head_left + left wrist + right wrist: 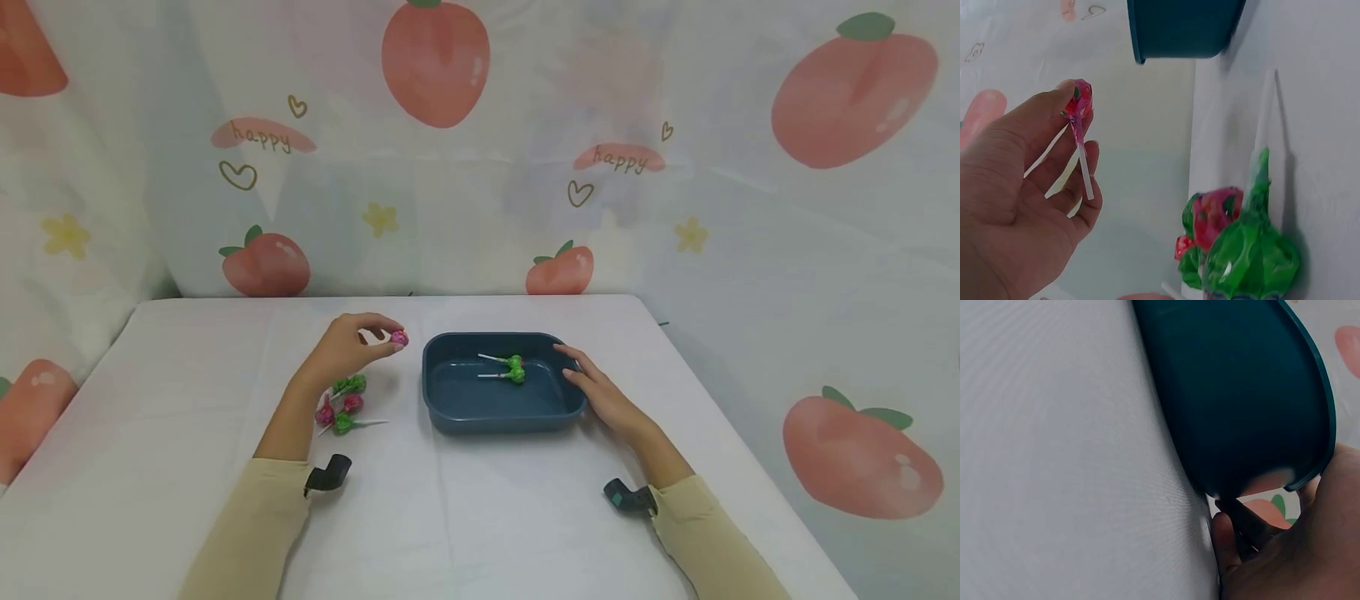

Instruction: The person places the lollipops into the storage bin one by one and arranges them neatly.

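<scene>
My left hand pinches a pink-wrapped lollipop between thumb and fingertips, above the table and left of the dark blue plastic box. In the left wrist view, the white stick of that lollipop hangs downward. Inside the box lie two green-wrapped lollipops, sticks toward the left. At the box's right end, my right hand holds the rim, its fingertips over the edge. The right wrist view shows other fingers low outside the box wall.
Below the left forearm, several green lollipops and pink lollipops lie in a loose group, partly hidden by the arm. A white cloth covers the table. Behind it hangs a peach-printed curtain.
</scene>
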### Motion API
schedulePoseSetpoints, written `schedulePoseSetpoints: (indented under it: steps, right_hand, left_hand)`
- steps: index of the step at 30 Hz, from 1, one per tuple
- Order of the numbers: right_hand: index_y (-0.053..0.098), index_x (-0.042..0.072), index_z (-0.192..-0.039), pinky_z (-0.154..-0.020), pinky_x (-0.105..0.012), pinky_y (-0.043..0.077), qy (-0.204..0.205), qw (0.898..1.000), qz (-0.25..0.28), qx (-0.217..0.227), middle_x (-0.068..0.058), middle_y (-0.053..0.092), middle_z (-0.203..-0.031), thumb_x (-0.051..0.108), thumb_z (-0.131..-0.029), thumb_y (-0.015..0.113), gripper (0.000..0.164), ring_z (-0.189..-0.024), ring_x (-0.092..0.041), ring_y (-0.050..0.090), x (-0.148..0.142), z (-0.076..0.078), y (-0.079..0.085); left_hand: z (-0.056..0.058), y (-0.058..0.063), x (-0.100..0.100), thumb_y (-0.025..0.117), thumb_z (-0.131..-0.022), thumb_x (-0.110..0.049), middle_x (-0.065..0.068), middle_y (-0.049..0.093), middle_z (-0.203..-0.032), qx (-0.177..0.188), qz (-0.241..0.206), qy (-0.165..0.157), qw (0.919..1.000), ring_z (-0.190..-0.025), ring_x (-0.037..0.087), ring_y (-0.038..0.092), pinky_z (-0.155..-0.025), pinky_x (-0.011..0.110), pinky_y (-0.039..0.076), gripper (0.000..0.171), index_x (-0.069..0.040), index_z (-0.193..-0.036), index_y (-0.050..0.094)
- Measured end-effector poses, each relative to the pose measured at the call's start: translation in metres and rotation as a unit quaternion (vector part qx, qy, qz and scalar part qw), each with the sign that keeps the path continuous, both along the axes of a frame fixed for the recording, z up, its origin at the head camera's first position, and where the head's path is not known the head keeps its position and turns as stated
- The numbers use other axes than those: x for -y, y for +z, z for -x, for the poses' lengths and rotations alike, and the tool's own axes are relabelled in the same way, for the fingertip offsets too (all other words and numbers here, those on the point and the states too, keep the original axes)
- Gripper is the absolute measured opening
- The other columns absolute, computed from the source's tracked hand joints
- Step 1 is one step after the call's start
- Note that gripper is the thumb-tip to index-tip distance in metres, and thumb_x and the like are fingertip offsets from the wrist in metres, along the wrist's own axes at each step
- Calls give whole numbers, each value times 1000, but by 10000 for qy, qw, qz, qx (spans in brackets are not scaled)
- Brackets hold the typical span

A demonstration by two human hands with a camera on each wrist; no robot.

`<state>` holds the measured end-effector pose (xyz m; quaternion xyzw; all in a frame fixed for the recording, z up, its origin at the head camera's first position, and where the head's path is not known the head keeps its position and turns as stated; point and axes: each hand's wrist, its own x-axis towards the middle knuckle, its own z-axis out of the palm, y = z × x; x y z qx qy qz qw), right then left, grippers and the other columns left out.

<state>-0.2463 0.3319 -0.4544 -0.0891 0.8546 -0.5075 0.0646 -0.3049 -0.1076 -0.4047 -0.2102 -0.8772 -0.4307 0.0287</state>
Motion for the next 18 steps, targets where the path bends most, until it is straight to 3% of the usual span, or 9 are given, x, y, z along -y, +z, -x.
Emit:
schedulePoseSetpoints:
  steps: [18]
  right_hand:
    - [32,30,-162,-115,-72,3,53,9999,69,-78,-8,10,-172,39,-113,42,51,-155,-40,-2,0,0,0]
  left_hand:
    - [-3,-5,-40,83,-91,-21,-10,73,-100,-476,-130,-1131,9924,-93,15,62,-77,37,51,24,-15,-114,79]
